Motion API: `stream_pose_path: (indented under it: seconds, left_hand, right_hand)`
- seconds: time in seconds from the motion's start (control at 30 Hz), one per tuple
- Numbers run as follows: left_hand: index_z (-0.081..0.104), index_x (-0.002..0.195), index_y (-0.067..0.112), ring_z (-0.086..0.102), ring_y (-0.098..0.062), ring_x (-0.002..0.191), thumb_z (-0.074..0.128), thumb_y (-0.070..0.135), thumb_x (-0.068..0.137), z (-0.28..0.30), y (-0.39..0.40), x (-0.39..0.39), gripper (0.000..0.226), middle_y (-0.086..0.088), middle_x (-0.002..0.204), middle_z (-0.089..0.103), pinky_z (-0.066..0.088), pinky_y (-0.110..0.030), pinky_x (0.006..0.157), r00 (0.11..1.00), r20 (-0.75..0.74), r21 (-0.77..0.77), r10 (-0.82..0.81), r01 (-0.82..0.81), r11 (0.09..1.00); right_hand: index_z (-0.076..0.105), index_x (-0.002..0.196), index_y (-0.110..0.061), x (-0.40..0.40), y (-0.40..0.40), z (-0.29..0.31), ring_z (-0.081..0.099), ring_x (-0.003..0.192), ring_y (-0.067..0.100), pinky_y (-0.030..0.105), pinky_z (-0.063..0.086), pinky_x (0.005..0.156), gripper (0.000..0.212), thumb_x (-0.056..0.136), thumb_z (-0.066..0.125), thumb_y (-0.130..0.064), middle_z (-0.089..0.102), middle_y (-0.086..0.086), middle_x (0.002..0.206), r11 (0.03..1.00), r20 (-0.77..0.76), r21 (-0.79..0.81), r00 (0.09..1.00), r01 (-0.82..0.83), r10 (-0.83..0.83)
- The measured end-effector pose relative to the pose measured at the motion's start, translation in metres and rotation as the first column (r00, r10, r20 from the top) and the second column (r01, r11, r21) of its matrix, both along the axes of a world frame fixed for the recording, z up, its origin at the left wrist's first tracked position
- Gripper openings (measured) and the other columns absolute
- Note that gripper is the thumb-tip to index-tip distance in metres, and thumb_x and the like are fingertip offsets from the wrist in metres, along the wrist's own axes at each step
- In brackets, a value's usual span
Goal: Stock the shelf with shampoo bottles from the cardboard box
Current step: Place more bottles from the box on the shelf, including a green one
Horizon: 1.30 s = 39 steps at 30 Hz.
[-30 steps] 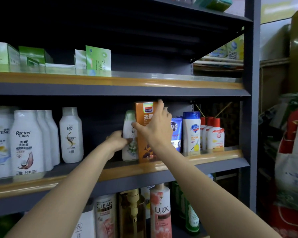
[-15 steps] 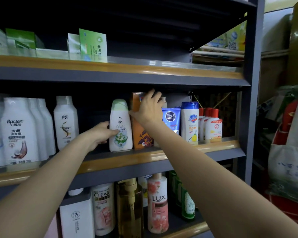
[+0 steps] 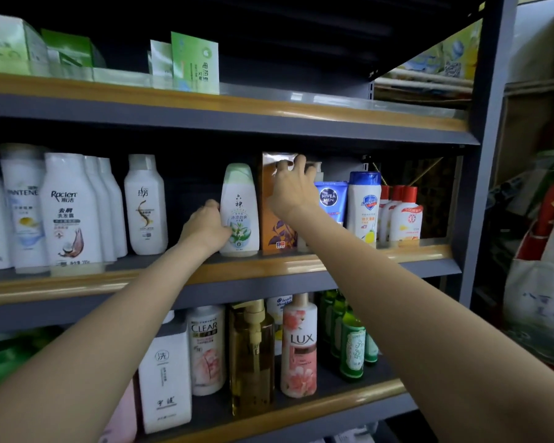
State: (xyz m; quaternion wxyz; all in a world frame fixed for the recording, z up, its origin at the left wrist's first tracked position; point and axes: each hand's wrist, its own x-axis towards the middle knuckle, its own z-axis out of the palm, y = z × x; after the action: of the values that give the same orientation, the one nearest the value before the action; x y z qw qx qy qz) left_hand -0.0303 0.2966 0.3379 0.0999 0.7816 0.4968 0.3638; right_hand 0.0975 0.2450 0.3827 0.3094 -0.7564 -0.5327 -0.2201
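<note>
Standing on the middle shelf (image 3: 301, 262), the white bottle (image 3: 239, 210) is gripped low on its side by the left hand (image 3: 205, 227); smooth, stiff plastic, probably slippery, best held around the waist. The orange box (image 3: 274, 219) beside it is gripped near its top by the right hand (image 3: 293, 190).

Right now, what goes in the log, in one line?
left hand: on white-green bottle | right hand: on orange box | both upright on middle shelf

Middle shelf (image 3: 269, 271) (grey, wood-trimmed) carries white bottles (image 3: 68, 212); orange box (image 3: 274, 219) stands upright.
</note>
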Motion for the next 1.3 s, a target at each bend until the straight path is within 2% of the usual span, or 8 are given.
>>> stream_pose_path:
  seconds: [0.2, 0.4, 0.5, 0.63, 0.8, 0.87, 1.0, 1.3]
  left_hand:
    - [0.043, 0.127, 0.005, 0.044, -0.036, 0.117, 0.053, 0.011, 0.087, -0.005, -0.026, 0.004, 0.041, -0.018, 0.129, 0.045, 0.039, -0.041, 0.093, 0.994, 0.086, 0.245, 0.074, -0.093, 0.965]
    - [0.053, 0.102, 0.001, 0.047, -0.033, 0.106, 0.044, 0.007, 0.079, -0.053, -0.091, 0.048, 0.025, -0.020, 0.109, 0.053, 0.033, -0.033, 0.082, 0.934, 0.012, 0.554, -0.356, 0.290, 0.780]
    - [0.052, 0.098, -0.002, 0.042, -0.029, 0.098, 0.045, 0.008, 0.072, -0.134, -0.127, 0.080, 0.028, -0.023, 0.102, 0.054, 0.030, -0.034, 0.080, 0.847, -0.190, 0.426, -0.497, 0.527, 0.735]
    - [0.044, 0.125, 0.001, 0.042, -0.032, 0.120, 0.049, 0.004, 0.081, -0.257, -0.157, 0.111, 0.044, -0.016, 0.127, 0.046, 0.036, -0.037, 0.098, 0.670, -0.368, -0.065, -0.645, 0.673, 0.737]
    - [0.035, 0.134, 0.009, 0.038, -0.027, 0.128, 0.045, 0.011, 0.089, -0.326, -0.159, 0.138, 0.046, -0.010, 0.139, 0.037, 0.035, -0.035, 0.098, 0.577, -0.419, -0.406, -0.701, 0.571, 0.713]
    - [0.039, 0.128, 0.009, 0.044, -0.026, 0.121, 0.045, 0.009, 0.089, -0.338, -0.159, 0.140, 0.040, -0.009, 0.133, 0.041, 0.038, -0.035, 0.093, 0.572, -0.406, -0.454, -0.713, 0.551, 0.701]
    - [0.040, 0.126, 0.011, 0.048, -0.025, 0.117, 0.044, 0.011, 0.088, -0.357, -0.159, 0.129, 0.038, -0.008, 0.130, 0.045, 0.042, -0.039, 0.095, 0.554, -0.436, -0.506, -0.710, 0.502, 0.702]
    - [0.051, 0.115, 0.010, 0.054, -0.014, 0.094, 0.045, 0.007, 0.088, -0.365, -0.151, 0.095, 0.028, -0.002, 0.114, 0.058, 0.043, -0.024, 0.082, 0.666, -0.335, -0.486, -0.666, 0.484, 0.728]
  right_hand:
    - [0.042, 0.131, -0.004, 0.005, -0.016, -0.008, 0.036, 0.124, 0.036, 0.035, 0.036, 0.096, 0.046, 0.085, 0.047, -0.002, 0.037, 0.018, 0.136, 0.994, 0.078, 0.066, 0.993, -0.090, 0.085]
    - [0.067, 0.084, -0.007, 0.023, -0.090, -0.068, 0.063, 0.081, 0.034, 0.038, 0.049, 0.068, 0.029, 0.074, 0.041, -0.016, 0.071, 0.014, 0.084, 0.876, 0.028, 0.389, 0.953, -0.287, 0.300]
    - [0.065, 0.074, -0.003, 0.058, -0.126, -0.144, 0.062, 0.070, 0.033, 0.036, 0.042, 0.062, 0.022, 0.073, 0.045, -0.011, 0.068, 0.015, 0.072, 0.911, -0.050, 0.345, 0.965, -0.225, 0.257]
    - [0.067, 0.082, -0.003, 0.121, -0.163, -0.276, 0.064, 0.081, 0.037, 0.033, 0.043, 0.062, 0.023, 0.081, 0.046, -0.013, 0.069, 0.019, 0.084, 0.981, -0.252, -0.168, 0.966, -0.093, 0.048]
    - [0.055, 0.122, -0.002, 0.158, -0.186, -0.407, 0.057, 0.116, 0.027, 0.042, 0.040, 0.099, 0.036, 0.089, 0.047, -0.014, 0.057, 0.019, 0.123, 0.467, -0.311, -0.857, 0.941, -0.217, -0.135]
    - [0.048, 0.123, -0.001, 0.153, -0.192, -0.430, 0.060, 0.111, 0.014, 0.041, 0.032, 0.106, 0.053, 0.078, 0.058, -0.026, 0.056, 0.017, 0.119, 0.363, -0.456, -0.855, 0.870, -0.370, -0.187]
    - [0.042, 0.135, -0.004, 0.134, -0.189, -0.479, 0.039, 0.134, 0.027, 0.035, 0.029, 0.108, 0.044, 0.095, 0.047, -0.021, 0.043, 0.013, 0.142, 0.216, -0.354, -0.921, 0.928, -0.324, -0.119]
    - [0.041, 0.134, -0.004, 0.093, -0.174, -0.490, 0.063, 0.076, 0.023, 0.021, 0.054, 0.058, 0.067, 0.079, 0.073, -0.024, 0.045, 0.017, 0.131, 0.060, -0.549, -0.828, 0.783, -0.558, -0.293]
